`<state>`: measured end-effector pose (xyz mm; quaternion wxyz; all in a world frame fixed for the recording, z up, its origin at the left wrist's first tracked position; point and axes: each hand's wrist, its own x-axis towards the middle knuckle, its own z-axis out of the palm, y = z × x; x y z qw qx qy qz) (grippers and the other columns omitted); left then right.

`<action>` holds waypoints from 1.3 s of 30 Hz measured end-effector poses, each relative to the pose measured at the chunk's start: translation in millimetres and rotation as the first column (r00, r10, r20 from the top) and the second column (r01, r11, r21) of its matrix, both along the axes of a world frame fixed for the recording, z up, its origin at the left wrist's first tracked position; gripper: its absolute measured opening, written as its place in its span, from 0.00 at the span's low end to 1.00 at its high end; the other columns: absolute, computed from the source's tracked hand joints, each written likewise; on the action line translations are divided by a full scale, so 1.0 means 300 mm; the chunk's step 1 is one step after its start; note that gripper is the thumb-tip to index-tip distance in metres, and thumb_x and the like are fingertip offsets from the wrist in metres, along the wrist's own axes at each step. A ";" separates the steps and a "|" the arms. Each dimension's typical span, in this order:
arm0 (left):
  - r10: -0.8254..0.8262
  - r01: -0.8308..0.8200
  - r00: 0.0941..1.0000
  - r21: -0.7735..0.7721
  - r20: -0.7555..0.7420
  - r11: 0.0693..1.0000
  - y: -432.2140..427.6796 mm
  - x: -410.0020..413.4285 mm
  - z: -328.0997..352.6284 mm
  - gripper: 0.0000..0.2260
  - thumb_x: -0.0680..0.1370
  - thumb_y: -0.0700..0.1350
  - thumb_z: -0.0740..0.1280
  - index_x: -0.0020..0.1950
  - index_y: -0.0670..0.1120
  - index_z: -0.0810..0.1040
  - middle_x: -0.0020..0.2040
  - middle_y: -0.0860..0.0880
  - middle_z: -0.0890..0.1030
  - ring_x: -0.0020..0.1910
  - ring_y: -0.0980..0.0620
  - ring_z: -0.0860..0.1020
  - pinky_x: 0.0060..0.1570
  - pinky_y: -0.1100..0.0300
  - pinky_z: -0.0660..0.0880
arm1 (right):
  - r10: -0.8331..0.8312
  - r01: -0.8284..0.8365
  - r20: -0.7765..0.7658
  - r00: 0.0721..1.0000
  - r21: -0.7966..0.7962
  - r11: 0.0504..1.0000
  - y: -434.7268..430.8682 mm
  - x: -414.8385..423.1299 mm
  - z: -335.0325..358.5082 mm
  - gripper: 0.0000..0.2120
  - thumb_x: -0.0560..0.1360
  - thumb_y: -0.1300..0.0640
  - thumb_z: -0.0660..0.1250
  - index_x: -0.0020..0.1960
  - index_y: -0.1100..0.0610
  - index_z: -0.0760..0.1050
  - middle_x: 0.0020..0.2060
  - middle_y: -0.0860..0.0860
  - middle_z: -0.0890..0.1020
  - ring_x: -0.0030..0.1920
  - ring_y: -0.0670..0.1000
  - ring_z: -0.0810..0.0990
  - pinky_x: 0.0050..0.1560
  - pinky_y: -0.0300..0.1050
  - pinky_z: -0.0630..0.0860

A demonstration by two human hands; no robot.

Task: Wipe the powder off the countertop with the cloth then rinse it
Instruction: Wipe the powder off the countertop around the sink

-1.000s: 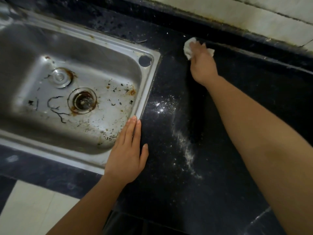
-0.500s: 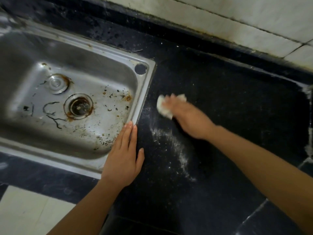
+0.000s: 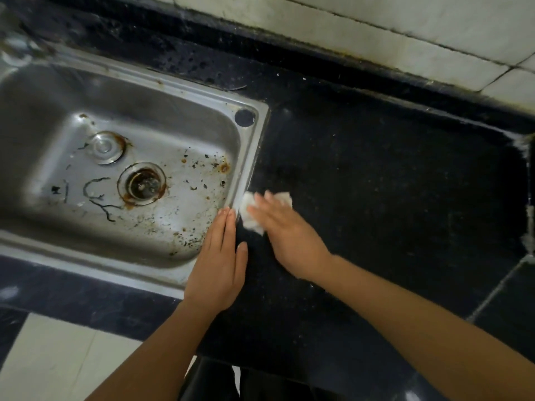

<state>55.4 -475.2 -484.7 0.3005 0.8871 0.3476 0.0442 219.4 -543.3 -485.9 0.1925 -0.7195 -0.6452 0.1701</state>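
Right hand is pressing the white cloth flat-fingered right beside the sink; left hand is resting open-fingered on its rim.

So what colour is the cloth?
The cloth is white; the head view shows it, under the right hand.

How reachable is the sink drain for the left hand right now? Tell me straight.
Probably yes. The left hand rests flat on the sink rim, and the drain lies uncovered in the basin beyond it, nothing standing between them.
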 end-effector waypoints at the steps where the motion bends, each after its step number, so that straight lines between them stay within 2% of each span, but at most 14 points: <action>1: 0.007 -0.007 1.000 -0.014 0.017 1.000 0.001 -0.001 0.000 0.27 0.81 0.52 0.45 0.76 0.38 0.53 0.77 0.42 0.55 0.75 0.55 0.48 0.72 0.69 0.40 | 0.086 -0.087 -0.032 0.996 -0.015 0.996 -0.045 -0.008 0.003 0.29 0.73 0.72 0.63 0.72 0.59 0.64 0.72 0.57 0.65 0.74 0.56 0.59 0.73 0.53 0.54; 4: 0.033 -0.031 0.999 -0.048 0.042 0.998 0.006 0.000 0.000 0.28 0.81 0.53 0.43 0.77 0.40 0.53 0.77 0.44 0.55 0.75 0.58 0.47 0.71 0.71 0.40 | 0.310 -0.314 -0.053 0.949 -0.092 0.945 -0.091 0.044 0.021 0.29 0.74 0.70 0.64 0.72 0.56 0.65 0.73 0.54 0.65 0.74 0.51 0.56 0.74 0.48 0.54; 6: 0.034 -0.032 0.999 -0.045 0.037 0.998 0.005 0.001 -0.002 0.28 0.80 0.54 0.42 0.77 0.41 0.52 0.77 0.46 0.54 0.74 0.60 0.45 0.69 0.73 0.38 | 0.346 -0.343 -0.007 0.938 -0.140 0.929 -0.049 0.107 0.037 0.31 0.73 0.71 0.64 0.73 0.53 0.64 0.74 0.52 0.63 0.75 0.49 0.54 0.74 0.47 0.54; 8: 0.032 -0.031 0.999 -0.045 0.029 0.999 0.004 0.002 -0.005 0.29 0.80 0.55 0.40 0.77 0.42 0.51 0.78 0.47 0.52 0.74 0.61 0.43 0.69 0.73 0.36 | 0.229 -0.223 0.034 0.973 -0.131 0.966 0.035 0.197 0.033 0.31 0.73 0.72 0.61 0.73 0.53 0.63 0.74 0.53 0.63 0.75 0.52 0.56 0.74 0.47 0.53; 11: 0.021 -0.020 1.000 -0.048 0.014 0.999 0.006 -0.001 -0.013 0.29 0.79 0.56 0.39 0.78 0.43 0.49 0.78 0.49 0.49 0.75 0.60 0.41 0.70 0.71 0.37 | -0.124 0.123 -0.004 0.992 -0.086 0.989 0.171 0.361 0.012 0.29 0.72 0.73 0.57 0.72 0.59 0.65 0.72 0.59 0.65 0.74 0.60 0.59 0.74 0.48 0.52; 14: 0.008 -0.008 1.000 -0.048 0.006 0.999 0.008 -0.004 -0.017 0.29 0.80 0.55 0.39 0.78 0.44 0.48 0.78 0.51 0.46 0.76 0.60 0.41 0.71 0.68 0.38 | -0.432 0.436 0.061 0.900 -0.150 0.887 0.246 0.535 0.013 0.31 0.73 0.72 0.56 0.74 0.55 0.62 0.74 0.56 0.61 0.75 0.58 0.54 0.74 0.51 0.55; 18: -0.007 0.008 1.000 -0.058 0.014 0.998 0.008 0.000 -0.018 0.28 0.80 0.55 0.40 0.78 0.44 0.47 0.78 0.51 0.45 0.76 0.59 0.40 0.73 0.65 0.40 | -0.574 0.580 0.088 0.814 -0.145 0.801 0.223 0.554 0.013 0.29 0.75 0.71 0.56 0.74 0.54 0.61 0.75 0.55 0.60 0.76 0.55 0.53 0.73 0.47 0.56; 22: -0.018 0.018 1.000 -0.040 0.009 0.999 0.009 0.002 -0.019 0.28 0.80 0.54 0.41 0.77 0.42 0.48 0.78 0.49 0.45 0.76 0.58 0.40 0.73 0.64 0.39 | -0.429 0.429 -0.062 0.901 -0.008 0.903 0.055 0.317 0.002 0.25 0.74 0.73 0.56 0.70 0.61 0.68 0.70 0.61 0.68 0.73 0.61 0.61 0.73 0.56 0.58; 26: -0.015 0.015 1.000 -0.024 -0.002 1.000 0.010 0.002 -0.020 0.28 0.80 0.54 0.40 0.77 0.42 0.47 0.77 0.50 0.44 0.76 0.57 0.39 0.72 0.66 0.37 | -0.045 0.037 -0.079 0.996 -0.099 0.994 -0.161 0.082 0.031 0.26 0.74 0.70 0.59 0.71 0.56 0.67 0.71 0.53 0.66 0.74 0.52 0.59 0.75 0.42 0.51; 29: -0.015 0.015 1.000 -0.042 0.003 0.999 0.008 0.002 -0.021 0.29 0.79 0.55 0.40 0.77 0.42 0.47 0.78 0.49 0.45 0.76 0.56 0.41 0.73 0.62 0.40 | 0.128 -0.126 0.009 0.992 -0.125 0.984 -0.164 0.156 0.046 0.26 0.75 0.68 0.59 0.71 0.54 0.67 0.71 0.53 0.67 0.73 0.52 0.60 0.74 0.44 0.54; 32: -0.009 0.009 1.000 -0.053 0.009 0.999 0.004 0.002 -0.019 0.28 0.80 0.55 0.41 0.77 0.43 0.47 0.78 0.48 0.46 0.76 0.55 0.42 0.73 0.60 0.42 | -0.257 0.257 0.020 0.966 -0.078 0.963 -0.084 0.334 0.032 0.25 0.75 0.71 0.56 0.71 0.58 0.67 0.71 0.58 0.67 0.73 0.58 0.61 0.73 0.43 0.53; 35: 0.007 -0.005 1.000 -0.055 0.023 0.998 0.002 0.002 -0.018 0.27 0.80 0.52 0.45 0.78 0.43 0.48 0.78 0.48 0.47 0.76 0.55 0.43 0.74 0.59 0.43 | -0.694 0.692 0.025 0.719 -0.110 0.714 -0.004 0.421 0.020 0.26 0.78 0.70 0.54 0.74 0.54 0.62 0.75 0.55 0.60 0.76 0.55 0.52 0.73 0.45 0.55; 37: 0.004 -0.002 0.999 -0.061 0.036 0.998 -0.001 0.000 -0.014 0.27 0.80 0.50 0.46 0.78 0.43 0.48 0.78 0.48 0.48 0.76 0.55 0.43 0.74 0.58 0.44 | -0.717 0.722 0.082 0.692 -0.103 0.685 0.029 0.363 0.011 0.28 0.77 0.70 0.53 0.75 0.54 0.58 0.76 0.56 0.57 0.76 0.56 0.50 0.73 0.48 0.55; 39: -0.005 0.008 0.999 -0.062 0.049 0.998 0.000 -0.004 -0.012 0.28 0.79 0.50 0.47 0.78 0.43 0.48 0.78 0.48 0.48 0.76 0.56 0.43 0.74 0.59 0.44 | -0.574 0.580 0.079 0.815 -0.081 0.811 0.029 0.240 0.000 0.29 0.77 0.70 0.53 0.76 0.56 0.55 0.76 0.57 0.56 0.76 0.58 0.50 0.75 0.46 0.50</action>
